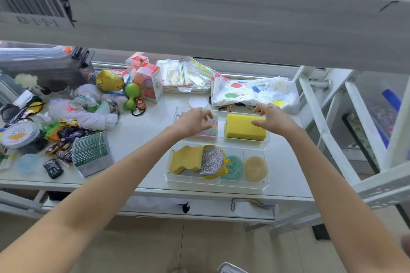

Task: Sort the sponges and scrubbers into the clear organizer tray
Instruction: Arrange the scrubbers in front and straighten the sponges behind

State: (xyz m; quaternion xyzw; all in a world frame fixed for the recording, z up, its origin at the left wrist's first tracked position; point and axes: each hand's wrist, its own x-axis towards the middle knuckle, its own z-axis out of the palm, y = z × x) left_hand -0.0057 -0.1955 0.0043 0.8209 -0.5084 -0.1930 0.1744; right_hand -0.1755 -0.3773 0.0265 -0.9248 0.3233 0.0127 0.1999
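Observation:
A clear organizer tray (pixel 216 185) with two tiers sits on the white shelf. Its near row holds a wavy yellow sponge (pixel 186 159), a silver mesh scrubber (pixel 213 160) on a yellow pad, a green net scrubber (pixel 233 167) and a tan round sponge (pixel 255 168). The far row holds a pastel striped cloth (pixel 210 131) and a yellow block sponge (pixel 243 128). My left hand (pixel 195 121) hovers over the striped cloth with fingers curled apart, holding nothing. My right hand (pixel 271 118) hovers over the block sponge's right end, fingers spread.
Clutter fills the shelf's left: toy cars (pixel 64 139), a green-edged card stack (pixel 92 154), white yarn (pixel 88 115), a round lidded tub (pixel 20 134). Boxed toys (pixel 149 83) and a dotted bag (pixel 255 92) lie behind the tray. An upper shelf beam (pixel 199 17) overhangs; a white frame (pixel 328 122) stands right.

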